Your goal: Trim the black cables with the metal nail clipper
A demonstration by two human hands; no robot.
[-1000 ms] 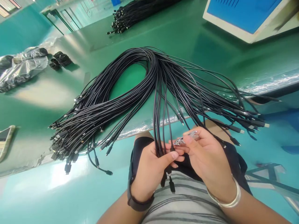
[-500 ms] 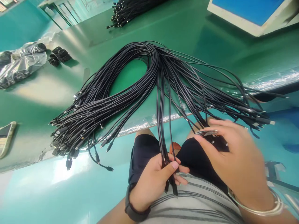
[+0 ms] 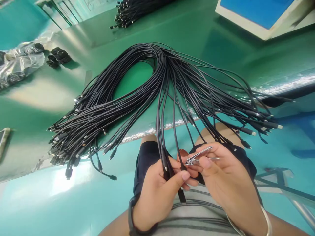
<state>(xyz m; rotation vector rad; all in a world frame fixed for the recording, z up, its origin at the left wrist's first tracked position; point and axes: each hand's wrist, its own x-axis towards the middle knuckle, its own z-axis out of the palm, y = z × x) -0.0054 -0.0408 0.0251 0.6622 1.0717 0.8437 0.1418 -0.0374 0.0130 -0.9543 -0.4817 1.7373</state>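
My left hand (image 3: 162, 190) is closed around the connector ends of several black cables (image 3: 161, 131) that hang over the table's front edge. Between the thumb and fingers of my right hand (image 3: 223, 177) is a silver nail clipper (image 3: 199, 155), its lever raised. The clipper's jaws are at one cable's connector (image 3: 183, 166), beside my left fingertips; whether they touch it I cannot tell. The held cables come from a large looped bundle of black cables (image 3: 128, 105) lying on the green table, with plugs fanned out at left and right.
The green table (image 3: 192, 42) spans the view. Another cable bundle (image 3: 133, 13) lies at the back. A blue-topped white box (image 3: 268, 32) stands at back right. Plastic-wrapped items (image 3: 22, 65) and a small black coil (image 3: 59, 56) lie left. A metal frame (image 3: 285, 183) stands at lower right.
My right hand has moved left and down with the nail clipper, bringing its jaws to the cable end by my left hand. My left hand still grips the cables.
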